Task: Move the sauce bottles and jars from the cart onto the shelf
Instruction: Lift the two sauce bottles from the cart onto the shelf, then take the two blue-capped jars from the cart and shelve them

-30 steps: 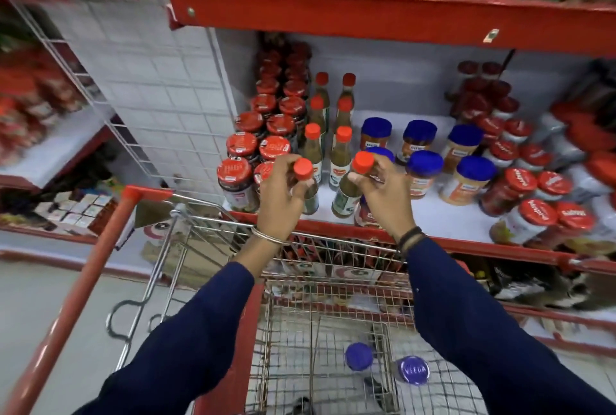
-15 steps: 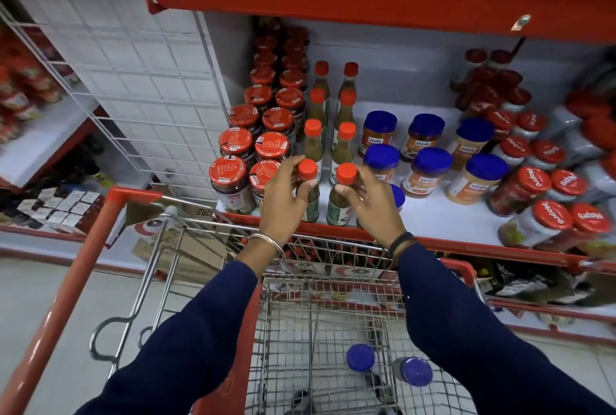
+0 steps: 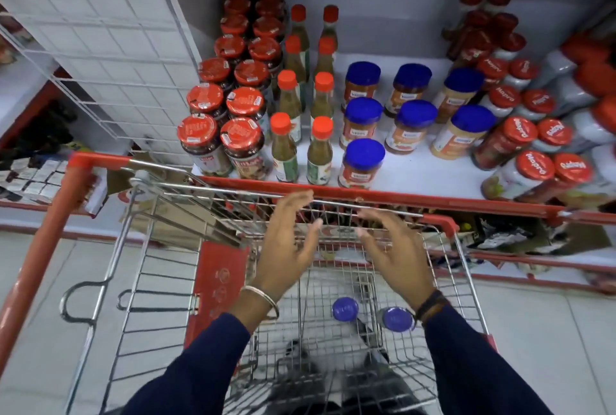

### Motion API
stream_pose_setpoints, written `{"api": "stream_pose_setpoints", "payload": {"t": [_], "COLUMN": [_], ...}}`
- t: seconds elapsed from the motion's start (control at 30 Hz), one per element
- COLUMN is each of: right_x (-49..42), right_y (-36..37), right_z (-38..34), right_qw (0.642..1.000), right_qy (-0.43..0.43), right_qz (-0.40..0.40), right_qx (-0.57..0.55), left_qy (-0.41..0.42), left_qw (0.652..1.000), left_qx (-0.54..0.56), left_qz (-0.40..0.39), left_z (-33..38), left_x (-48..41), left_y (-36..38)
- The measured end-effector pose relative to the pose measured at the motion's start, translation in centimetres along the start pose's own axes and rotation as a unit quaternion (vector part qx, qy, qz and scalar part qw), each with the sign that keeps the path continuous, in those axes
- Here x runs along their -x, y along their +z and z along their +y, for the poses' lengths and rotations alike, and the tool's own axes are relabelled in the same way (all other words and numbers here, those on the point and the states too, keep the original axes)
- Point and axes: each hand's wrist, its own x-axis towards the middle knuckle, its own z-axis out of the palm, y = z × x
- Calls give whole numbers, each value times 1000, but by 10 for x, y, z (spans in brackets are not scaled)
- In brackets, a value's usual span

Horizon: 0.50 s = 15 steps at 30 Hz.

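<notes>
Two blue-lidded jars [image 3: 345,309] lie at six o'clock on the cart [image 3: 333,206] floor; the green sauce bottles [image 3: 284,151] stand on the shelf [image 3: 416,171] at twelve. My left hand [image 3: 286,244] and right hand [image 3: 393,248] hover between — fingers spread wide, holding nothing — over the cart's front rim.

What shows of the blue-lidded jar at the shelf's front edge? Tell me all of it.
The blue-lidded jar stands upright, nearest the shelf's red front lip, just right of the green sauce bottles. It has a wide, round blue screw lid and a clear body, glass or plastic, showing orange-brown contents, with a pale label bearing small print too blurred to read. No hand touches it; it heads the left column of like jars.
</notes>
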Motion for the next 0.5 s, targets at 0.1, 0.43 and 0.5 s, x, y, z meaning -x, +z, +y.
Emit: {"api": "stream_pose_setpoints", "payload": {"t": [0.1, 0.43, 0.5], "right_x": [33, 82, 85], "right_y": [9, 50, 59], "right_z": [59, 209, 222], "right_qw": [996, 906, 884], "right_qy": [58, 219, 214], "right_qz": [-61, -332, -385], "right_qx": [29, 142, 159], "left_qy": [-66, -205, -241], "left_qw": [995, 933, 893], "left_qx": [-1, -82, -129], "left_qz": [-70, -284, -357], "left_z": [-16, -91, -105], "left_x": [35, 111, 125], "left_y": [33, 138, 156]}}
